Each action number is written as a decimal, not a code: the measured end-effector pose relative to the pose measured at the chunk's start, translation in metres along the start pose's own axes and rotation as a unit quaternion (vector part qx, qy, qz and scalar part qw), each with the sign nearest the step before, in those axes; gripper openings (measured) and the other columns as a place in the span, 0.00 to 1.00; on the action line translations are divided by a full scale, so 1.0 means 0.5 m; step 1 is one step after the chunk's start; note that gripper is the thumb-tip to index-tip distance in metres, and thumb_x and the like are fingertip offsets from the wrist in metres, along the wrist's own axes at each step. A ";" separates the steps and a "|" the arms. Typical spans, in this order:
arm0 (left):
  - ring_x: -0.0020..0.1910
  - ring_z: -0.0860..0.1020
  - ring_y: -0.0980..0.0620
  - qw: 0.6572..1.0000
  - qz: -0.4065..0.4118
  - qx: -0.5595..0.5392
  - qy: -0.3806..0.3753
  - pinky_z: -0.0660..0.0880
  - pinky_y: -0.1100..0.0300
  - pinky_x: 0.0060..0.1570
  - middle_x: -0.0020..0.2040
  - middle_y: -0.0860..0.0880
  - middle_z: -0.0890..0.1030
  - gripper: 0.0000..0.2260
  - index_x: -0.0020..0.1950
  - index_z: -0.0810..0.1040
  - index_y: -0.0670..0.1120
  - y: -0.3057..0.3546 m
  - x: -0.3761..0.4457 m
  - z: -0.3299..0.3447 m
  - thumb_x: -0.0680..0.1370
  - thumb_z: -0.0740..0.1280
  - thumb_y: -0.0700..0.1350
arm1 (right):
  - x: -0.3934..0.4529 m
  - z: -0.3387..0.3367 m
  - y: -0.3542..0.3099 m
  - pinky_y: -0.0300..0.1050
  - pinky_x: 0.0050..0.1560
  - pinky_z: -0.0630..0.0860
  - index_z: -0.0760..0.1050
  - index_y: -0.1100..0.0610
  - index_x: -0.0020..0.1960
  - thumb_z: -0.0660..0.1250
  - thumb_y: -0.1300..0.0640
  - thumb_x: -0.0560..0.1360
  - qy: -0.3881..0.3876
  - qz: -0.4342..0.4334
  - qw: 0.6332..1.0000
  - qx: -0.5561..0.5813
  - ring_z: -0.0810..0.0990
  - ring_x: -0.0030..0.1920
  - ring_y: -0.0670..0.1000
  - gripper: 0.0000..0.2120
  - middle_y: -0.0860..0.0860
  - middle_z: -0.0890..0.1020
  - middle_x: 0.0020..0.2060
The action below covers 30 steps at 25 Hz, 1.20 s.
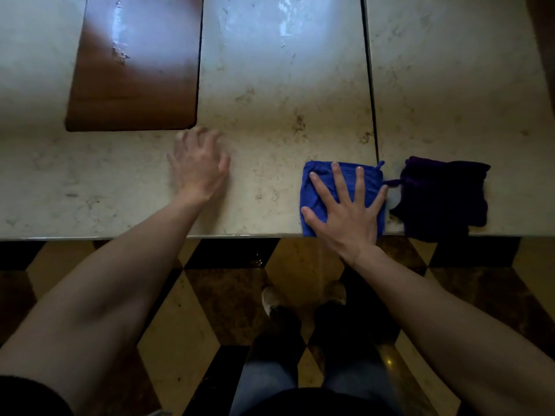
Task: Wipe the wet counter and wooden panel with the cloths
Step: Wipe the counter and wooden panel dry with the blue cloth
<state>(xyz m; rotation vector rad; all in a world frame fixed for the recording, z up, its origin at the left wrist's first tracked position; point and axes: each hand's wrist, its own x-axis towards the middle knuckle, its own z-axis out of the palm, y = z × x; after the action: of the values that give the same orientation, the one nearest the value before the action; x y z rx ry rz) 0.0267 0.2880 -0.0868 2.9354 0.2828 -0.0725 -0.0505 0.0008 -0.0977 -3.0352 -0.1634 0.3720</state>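
Two cloths: blue cloth [318, 187] under my right hand [345, 214], purple cloth [444, 199] just beside it.
Grip: right fingers spread flat, pressing; left hand [198, 169] blurred, empty, fingers loose.
Wet streaks: far ahead on bench [285, 100]; panel [135, 94] lies nearer my left hand.

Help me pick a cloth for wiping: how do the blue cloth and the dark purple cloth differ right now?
The blue cloth is bright; the dark purple cloth is nearly black. The right hand presses flat on the blue cloth; nothing touches the purple one. Both lie folded at the counter's front edge.
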 end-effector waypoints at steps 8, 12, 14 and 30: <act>0.80 0.44 0.37 0.997 0.062 0.005 -0.050 0.43 0.27 0.72 0.82 0.49 0.50 0.24 0.75 0.60 0.60 -0.071 0.185 -0.002 0.79 0.57 0.61 | 0.147 -0.033 -0.021 0.75 0.70 0.35 0.34 0.33 0.77 0.41 0.27 0.75 -0.009 0.063 0.998 0.013 0.30 0.77 0.58 0.34 0.43 0.34 0.79; 0.80 0.44 0.37 0.995 0.071 0.029 -0.070 0.41 0.27 0.71 0.82 0.50 0.48 0.28 0.76 0.57 0.62 -0.082 0.238 0.000 0.76 0.51 0.66 | 0.238 -0.054 -0.019 0.74 0.70 0.33 0.33 0.33 0.76 0.39 0.26 0.73 -0.012 0.064 0.998 0.017 0.30 0.77 0.57 0.34 0.43 0.33 0.78; 0.80 0.46 0.37 0.994 0.078 0.030 -0.066 0.42 0.26 0.70 0.82 0.50 0.50 0.29 0.77 0.58 0.62 -0.086 0.234 0.006 0.76 0.50 0.66 | 0.301 -0.065 -0.012 0.74 0.70 0.34 0.34 0.34 0.77 0.38 0.26 0.73 -0.004 0.054 0.998 0.020 0.31 0.78 0.58 0.35 0.44 0.34 0.79; 0.76 0.61 0.32 0.993 0.093 0.059 -0.053 0.54 0.25 0.67 0.78 0.43 0.64 0.29 0.75 0.67 0.58 -0.088 0.239 -0.001 0.78 0.47 0.67 | 1.123 -0.273 0.019 0.75 0.70 0.37 0.42 0.34 0.78 0.42 0.27 0.74 0.016 0.095 0.994 0.047 0.38 0.79 0.61 0.35 0.45 0.43 0.81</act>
<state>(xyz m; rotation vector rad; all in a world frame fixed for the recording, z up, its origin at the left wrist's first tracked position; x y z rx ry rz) 0.1354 0.3524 -0.1026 3.0450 -0.0113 -0.2236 0.5254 0.0470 -0.0991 -2.9689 0.1424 0.3325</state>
